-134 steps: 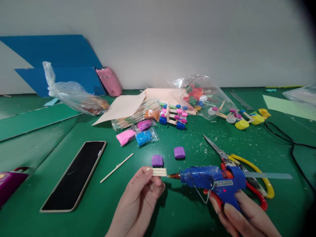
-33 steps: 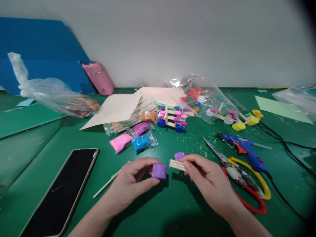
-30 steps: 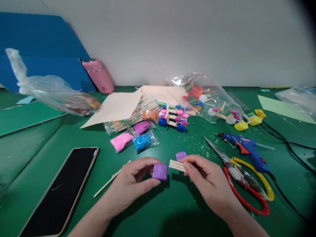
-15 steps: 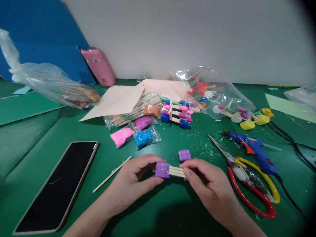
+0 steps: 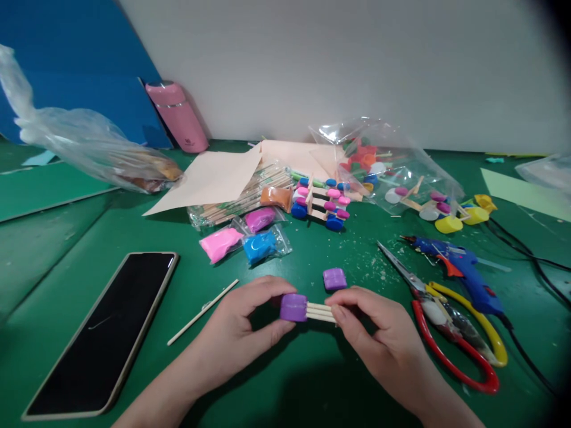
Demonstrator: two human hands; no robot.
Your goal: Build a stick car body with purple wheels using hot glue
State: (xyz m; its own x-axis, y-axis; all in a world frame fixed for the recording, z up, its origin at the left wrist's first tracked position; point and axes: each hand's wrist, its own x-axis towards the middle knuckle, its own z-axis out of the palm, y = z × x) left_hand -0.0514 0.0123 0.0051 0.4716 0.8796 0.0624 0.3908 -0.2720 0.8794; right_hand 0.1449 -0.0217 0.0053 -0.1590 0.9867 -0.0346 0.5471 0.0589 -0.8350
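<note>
My left hand (image 5: 250, 318) pinches a purple plastic cap (image 5: 293, 307) between thumb and fingers. From the cap's right side several pale wooden sticks (image 5: 320, 312) run side by side to my right hand (image 5: 372, 324), whose thumb and fingertips are closed on their other ends. How the sticks meet the cap is hidden. A second purple cap (image 5: 334, 279) lies on the table just beyond my right fingertips. One loose wooden stick (image 5: 203, 312) rests to the left of my left hand.
A phone (image 5: 102, 333) lies at left. Red-and-yellow-handled pliers (image 5: 459, 339) and a blue glue gun (image 5: 464, 270) with its cord are at right. Behind are small clay bags (image 5: 260, 246), bundled sticks (image 5: 250, 193), small wheeled models (image 5: 321, 205), a clear bag (image 5: 392, 160) and a pink bottle (image 5: 178, 116).
The purple cap has turned slightly in my left fingers, showing a smoother face. Both hands keep their places, and the view has shifted a little.
</note>
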